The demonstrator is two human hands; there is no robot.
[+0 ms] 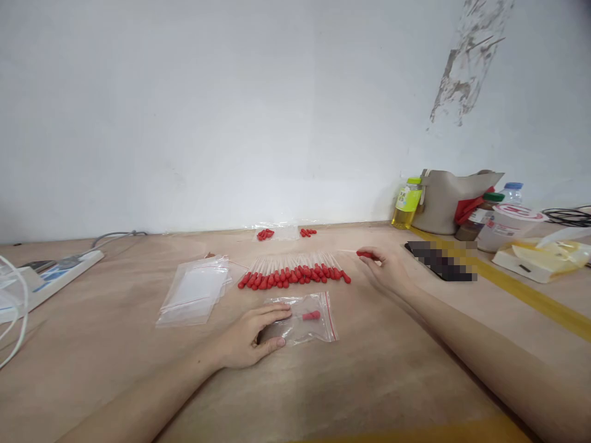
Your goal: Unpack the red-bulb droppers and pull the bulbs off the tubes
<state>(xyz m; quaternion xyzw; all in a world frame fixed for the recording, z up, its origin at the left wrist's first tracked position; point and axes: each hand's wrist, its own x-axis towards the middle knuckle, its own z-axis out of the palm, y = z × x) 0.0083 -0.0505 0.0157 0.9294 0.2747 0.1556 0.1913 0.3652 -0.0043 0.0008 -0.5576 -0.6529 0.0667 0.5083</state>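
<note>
My left hand point(258, 332) lies with fingers stretched over the left part of a clear zip bag point(325, 329), which has a red seal line. One red-tipped piece point(311, 315) shows inside that bag. Off to the right, my right hand point(385, 267) pinches the red end of a red-tipped white stick point(363, 254), its thin pale part pointing left. Between and beyond my hands lies a row of red-tipped white sticks point(295, 274), red ends toward me. A stack of flat zip bags point(196, 289) rests left of the row.
Against the wall lie bags with red-tipped pieces point(265, 234). On the left is a white power strip point(69, 274) with cables. To the right are a dark phone-like object point(438, 261), a yellow-green bottle point(406, 204), a grey bag point(443, 200), a tub point(505, 227) and a tissue pack point(540, 258).
</note>
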